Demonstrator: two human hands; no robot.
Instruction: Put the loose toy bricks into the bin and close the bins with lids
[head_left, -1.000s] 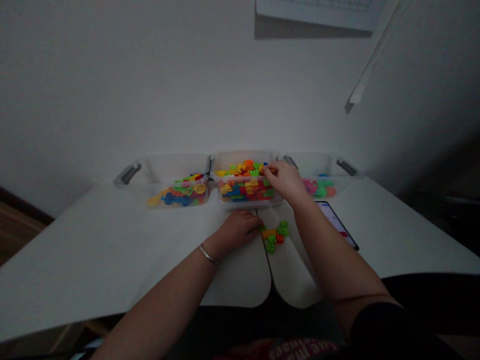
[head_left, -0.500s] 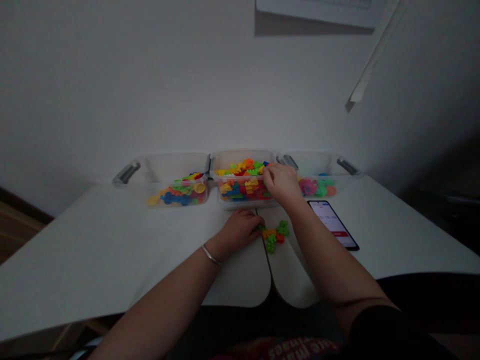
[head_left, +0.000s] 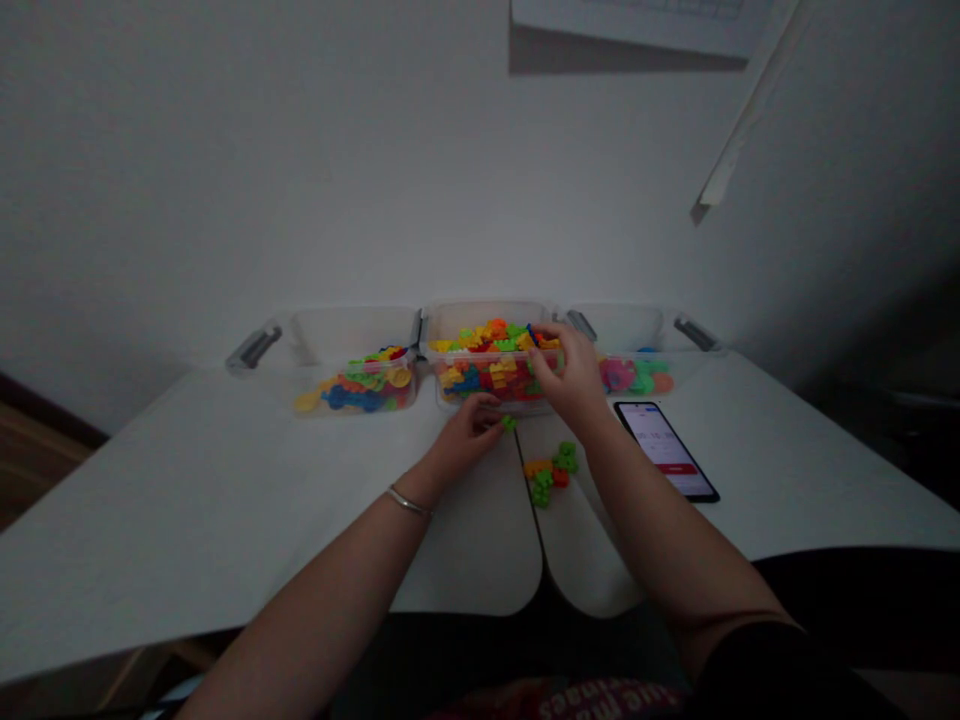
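Note:
My left hand (head_left: 466, 430) hovers just in front of the middle clear bin (head_left: 465, 400) and pinches a small green block (head_left: 509, 423) between its fingertips. My right hand (head_left: 574, 375) curls over the front right corner of that bin, fingers closed among the colourful blocks (head_left: 484, 365); what it grips is hidden. A small cluster of joined green, orange and red blocks (head_left: 550, 470) lies on the white table (head_left: 187, 480) just below both hands, touched by neither.
A left bin (head_left: 352, 385) holds mixed coloured pieces and a right bin (head_left: 637, 375) holds pink and green ones. A lit phone (head_left: 666, 448) lies right of my right forearm. The wall stands close behind the bins.
My left hand has lifted off the block cluster and moved up toward the middle bin with a green block. My right hand has shifted slightly forward at the bin's front corner.

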